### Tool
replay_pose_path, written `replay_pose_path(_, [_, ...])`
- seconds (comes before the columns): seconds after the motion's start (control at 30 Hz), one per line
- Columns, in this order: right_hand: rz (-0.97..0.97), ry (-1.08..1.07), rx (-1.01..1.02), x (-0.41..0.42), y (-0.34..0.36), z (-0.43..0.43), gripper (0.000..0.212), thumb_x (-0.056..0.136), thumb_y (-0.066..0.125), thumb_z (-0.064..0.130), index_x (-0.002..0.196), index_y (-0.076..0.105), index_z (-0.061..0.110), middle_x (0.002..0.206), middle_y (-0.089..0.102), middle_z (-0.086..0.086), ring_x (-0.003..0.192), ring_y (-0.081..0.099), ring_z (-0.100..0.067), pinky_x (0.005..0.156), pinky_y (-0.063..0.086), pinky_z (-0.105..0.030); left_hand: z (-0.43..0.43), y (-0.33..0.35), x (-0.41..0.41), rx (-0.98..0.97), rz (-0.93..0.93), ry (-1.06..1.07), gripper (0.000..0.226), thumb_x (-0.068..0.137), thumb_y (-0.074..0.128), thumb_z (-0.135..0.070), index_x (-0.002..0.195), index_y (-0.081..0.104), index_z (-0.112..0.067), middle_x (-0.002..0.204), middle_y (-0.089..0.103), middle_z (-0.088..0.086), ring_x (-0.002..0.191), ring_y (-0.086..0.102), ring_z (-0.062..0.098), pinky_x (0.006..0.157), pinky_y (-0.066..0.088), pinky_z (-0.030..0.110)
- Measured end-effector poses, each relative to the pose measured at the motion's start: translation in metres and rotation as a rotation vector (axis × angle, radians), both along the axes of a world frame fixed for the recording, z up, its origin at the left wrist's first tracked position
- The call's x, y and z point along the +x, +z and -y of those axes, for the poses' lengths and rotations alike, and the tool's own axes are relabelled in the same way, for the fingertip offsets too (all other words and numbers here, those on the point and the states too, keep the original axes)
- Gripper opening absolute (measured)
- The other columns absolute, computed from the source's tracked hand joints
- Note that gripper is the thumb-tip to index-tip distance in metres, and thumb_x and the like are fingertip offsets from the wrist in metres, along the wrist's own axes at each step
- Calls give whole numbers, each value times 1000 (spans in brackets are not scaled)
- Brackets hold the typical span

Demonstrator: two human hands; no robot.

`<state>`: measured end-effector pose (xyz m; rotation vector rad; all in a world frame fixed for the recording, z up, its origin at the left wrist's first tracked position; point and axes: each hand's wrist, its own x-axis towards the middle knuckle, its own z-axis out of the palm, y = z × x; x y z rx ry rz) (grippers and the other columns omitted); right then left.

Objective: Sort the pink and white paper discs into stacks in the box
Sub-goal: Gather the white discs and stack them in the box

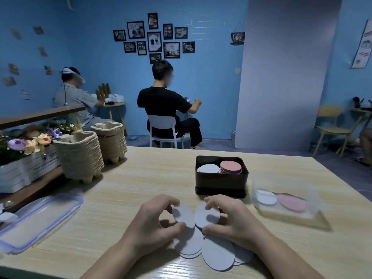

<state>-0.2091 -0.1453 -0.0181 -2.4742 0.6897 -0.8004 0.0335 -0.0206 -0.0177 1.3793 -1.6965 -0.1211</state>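
A dark box (220, 183) stands on the wooden table beyond my hands. Inside it a white stack (208, 169) lies on the left and a taller pink stack (230, 167) on the right. My left hand (155, 220) pinches one white disc (182, 213) upright by its edges. My right hand (233, 215) grips another white disc (207, 215) beside it. Under both hands lies a loose pile of white discs (216, 253) on the table near the front edge.
A clear plastic tub (285, 196) at the right holds a white and a pink disc. Its lid (40, 216) lies at the left. Two stacks of pulp cup trays (80, 156) and a flower box (22, 158) stand at the back left. Two people sit beyond the table.
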Motion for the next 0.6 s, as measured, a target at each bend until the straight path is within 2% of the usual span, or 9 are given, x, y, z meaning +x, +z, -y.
replay_pose_path(0.17, [45,-41,1,-2,-2,6,36,72,82,56,91,56,40,117,67,20,126,54,8,92,48,-20,5,-3,-1,-69,-64,41,39,72,84,-39,108,69,-32,108,70,-22,97,70,8,64,59,21])
replay_pose_path(0.23, [54,-35,6,0,-2,5,37,72,83,55,92,58,37,117,67,20,125,55,8,90,46,-15,4,-3,-1,-105,-79,40,40,71,84,-38,107,67,-38,111,70,-22,97,70,8,63,59,19])
replay_pose_path(0.33, [73,9,32,5,-1,1,41,72,84,55,100,63,35,121,65,22,121,57,3,89,46,-12,5,-5,-3,-53,-73,-15,40,74,84,-38,109,64,-40,117,67,-23,103,67,9,62,60,20])
replay_pose_path(0.43, [84,22,21,7,1,-1,43,72,86,53,105,65,35,125,62,26,120,57,3,91,43,-10,12,-8,-3,-12,51,-60,34,79,84,-36,107,65,-33,117,67,-23,104,66,7,70,58,17])
replay_pose_path(0.5, [95,39,11,6,3,-2,39,73,87,51,102,66,35,126,63,23,124,55,5,93,42,-9,18,-8,-4,-18,132,-75,31,81,83,-38,105,65,-31,119,67,-21,104,65,6,75,57,17])
replay_pose_path(0.6, [96,65,6,6,3,-2,35,75,85,54,94,66,32,127,64,17,127,56,3,97,45,-15,25,-10,-8,-37,204,-85,28,84,79,-43,104,62,-33,122,65,-20,108,63,1,79,57,22])
